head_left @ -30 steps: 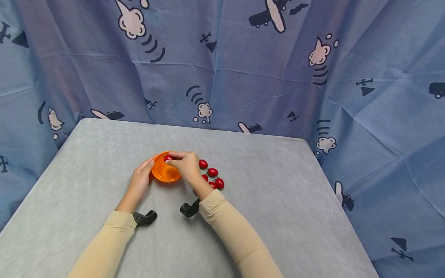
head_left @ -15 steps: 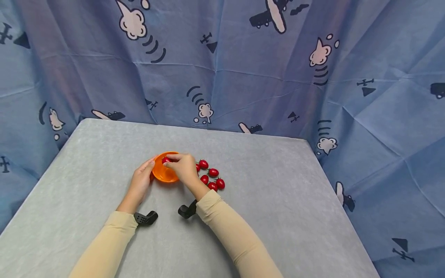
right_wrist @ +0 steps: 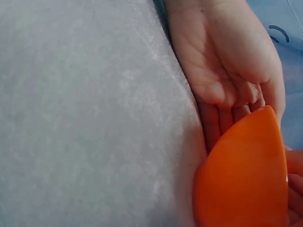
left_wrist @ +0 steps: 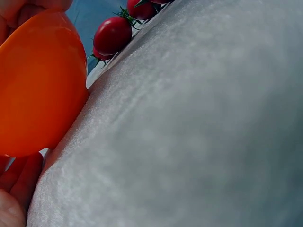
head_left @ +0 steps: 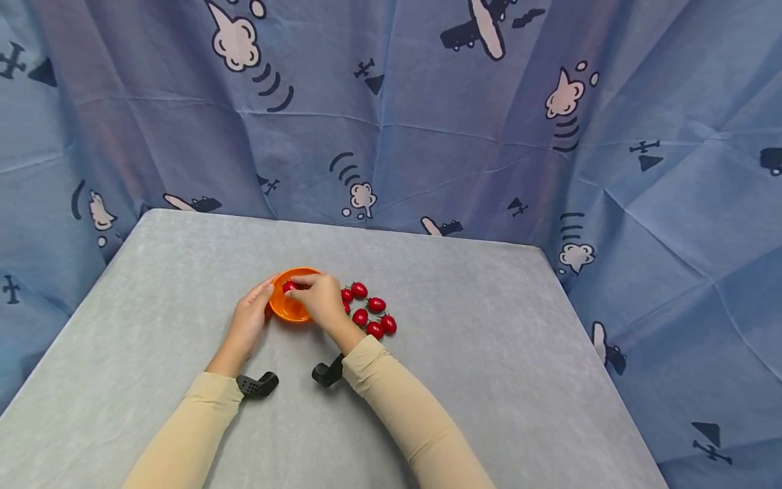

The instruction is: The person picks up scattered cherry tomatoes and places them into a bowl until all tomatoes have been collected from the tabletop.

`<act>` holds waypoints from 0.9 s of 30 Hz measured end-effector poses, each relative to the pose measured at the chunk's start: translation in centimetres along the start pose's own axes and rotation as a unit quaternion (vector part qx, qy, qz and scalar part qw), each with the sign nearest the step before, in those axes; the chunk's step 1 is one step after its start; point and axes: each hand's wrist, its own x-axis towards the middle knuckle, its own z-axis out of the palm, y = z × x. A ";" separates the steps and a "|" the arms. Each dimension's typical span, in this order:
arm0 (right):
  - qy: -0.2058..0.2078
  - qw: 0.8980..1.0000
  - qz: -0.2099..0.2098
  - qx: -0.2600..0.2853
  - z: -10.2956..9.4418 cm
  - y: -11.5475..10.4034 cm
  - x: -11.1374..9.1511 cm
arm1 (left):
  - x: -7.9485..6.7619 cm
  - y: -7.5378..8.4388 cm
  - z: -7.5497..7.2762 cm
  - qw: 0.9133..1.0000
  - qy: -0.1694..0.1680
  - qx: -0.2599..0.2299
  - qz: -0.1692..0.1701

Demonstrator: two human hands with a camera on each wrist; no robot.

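your left hand (head_left: 246, 319) is grasping the orange bowl (head_left: 284, 309) at its left side, thumb at the rim and fingers along the outer wall; the right wrist view bears this out. the bowl's mouth faces up from the grey tabletop (head_left: 489, 339), though whether its base sits fully flat cannot be confirmed. your right hand (head_left: 326, 301) reaches over the bowl's right side and pinches one red tomato (head_left: 290, 287) between thumb and fingertips, with the tomato within the bowl's opening. contact between tomato and bowl floor could not be established (the wrist views show the bowl only from outside). the other tomatoes (head_left: 360, 317) lie in a loose cluster on the tabletop to the right of the bowl, near your right forearm, some partly covered by that hand; an exact count is not certified. step in hand, as judged: placing a tomato into the bowl, at the point of lowering or letting go, the pinch not yet released. the next move appears to call for easing the tomato to the bowl floor and parting your right thumb and fingers, your left hand meanwhile steadying the rim; the right hand should then clear the near edge without knocking it.
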 end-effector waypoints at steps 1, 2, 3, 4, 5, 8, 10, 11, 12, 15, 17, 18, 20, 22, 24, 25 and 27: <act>-0.003 1.000 -0.002 -0.004 0.0 0.0 0.0 | 0.0 0.0 0.0 1.000 0.000 0.000 0.000; -0.005 1.000 -0.003 -0.009 0.1 0.0 0.0 | 0.0 0.0 0.0 1.000 0.001 0.000 -0.001; -0.007 1.000 -0.004 -0.016 0.1 0.0 0.0 | 0.0 0.0 0.0 1.000 0.002 0.000 -0.002; -0.009 1.000 -0.008 -0.023 0.1 0.0 -0.1 | 0.0 0.0 0.1 1.000 0.002 -0.001 -0.002; -0.012 0.999 -0.012 -0.029 0.1 0.0 -0.1 | 0.0 0.0 0.1 1.000 0.003 -0.001 -0.002; -0.015 0.998 -0.027 -0.053 0.2 0.1 -0.1 | 0.0 0.0 0.0 1.000 0.003 -0.001 -0.005; -0.018 0.997 -0.038 -0.063 0.3 0.1 -0.1 | 0.0 0.0 0.0 1.000 0.003 -0.003 -0.007; -0.021 0.997 -0.039 -0.064 0.3 0.1 -0.1 | 0.0 -0.1 0.0 1.000 0.002 -0.004 -0.008; -0.023 0.996 -0.042 -0.069 0.3 0.1 -0.2 | 0.0 -0.1 0.0 1.000 0.002 -0.003 -0.009; -0.033 0.995 -0.040 -0.081 0.3 0.0 -0.2 | 0.1 0.0 0.0 1.000 0.003 0.007 -0.011; -0.042 0.994 -0.042 -0.096 0.4 0.0 -0.3 | 0.1 -0.1 0.0 1.000 0.002 0.012 -0.011; -0.046 0.992 -0.046 -0.106 0.4 0.0 -0.3 | 0.1 -0.1 0.0 1.000 0.003 0.013 -0.011; -0.053 0.989 -0.057 -0.124 0.5 -0.1 -0.4 | 0.1 -0.1 0.0 1.000 0.005 0.011 -0.010; -0.055 0.985 -0.071 -0.144 0.6 0.0 -0.5 | 0.0 -0.1 0.0 1.000 0.006 0.008 -0.009; -0.055 0.983 -0.080 -0.154 0.6 0.0 -0.5 | 0.0 -0.1 0.0 1.000 0.008 0.009 -0.008; -0.054 0.982 -0.084 -0.160 0.6 0.0 -0.5 | -0.1 0.0 0.0 1.000 0.009 0.012 -0.007; -0.053 0.980 -0.087 -0.172 0.5 0.0 -0.5 | -0.1 0.0 0.1 1.000 0.010 0.016 -0.006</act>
